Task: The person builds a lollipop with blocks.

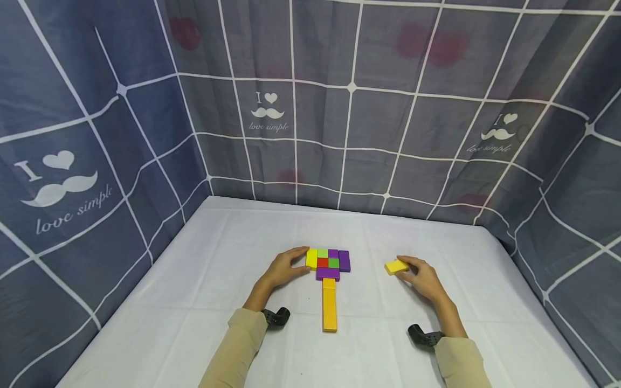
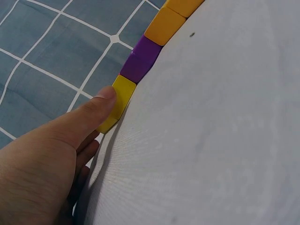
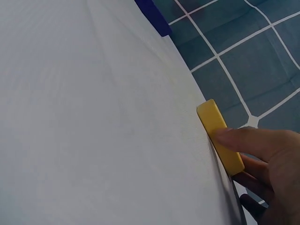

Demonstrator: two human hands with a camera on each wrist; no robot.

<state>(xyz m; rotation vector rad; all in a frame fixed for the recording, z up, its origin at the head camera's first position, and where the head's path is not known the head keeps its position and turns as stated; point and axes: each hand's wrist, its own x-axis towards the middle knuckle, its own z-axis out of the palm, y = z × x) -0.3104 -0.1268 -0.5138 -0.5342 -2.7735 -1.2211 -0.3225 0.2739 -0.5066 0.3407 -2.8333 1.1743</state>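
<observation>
On the white table a flat block pattern has a small red block (image 1: 322, 262) and green blocks (image 1: 333, 263) at its centre, a purple block (image 1: 344, 261) on its right and another purple block (image 1: 328, 274) below. Orange blocks (image 1: 329, 307) run down from it like a stem. My left hand (image 1: 280, 268) pinches the yellow block (image 1: 311, 259) at the pattern's left side, thumb at its near end, fingers at the far end. Off to the right, my right hand (image 1: 421, 277) holds a separate yellow block (image 3: 219, 136) between thumb and fingers, close over the cloth.
A white cloth (image 1: 194, 334) covers the table. Dark grid-patterned curtains (image 1: 320, 118) enclose the back and both sides. Each wrist wears a black camera (image 1: 277, 317), and beige sleeves (image 1: 233, 350) cover the forearms.
</observation>
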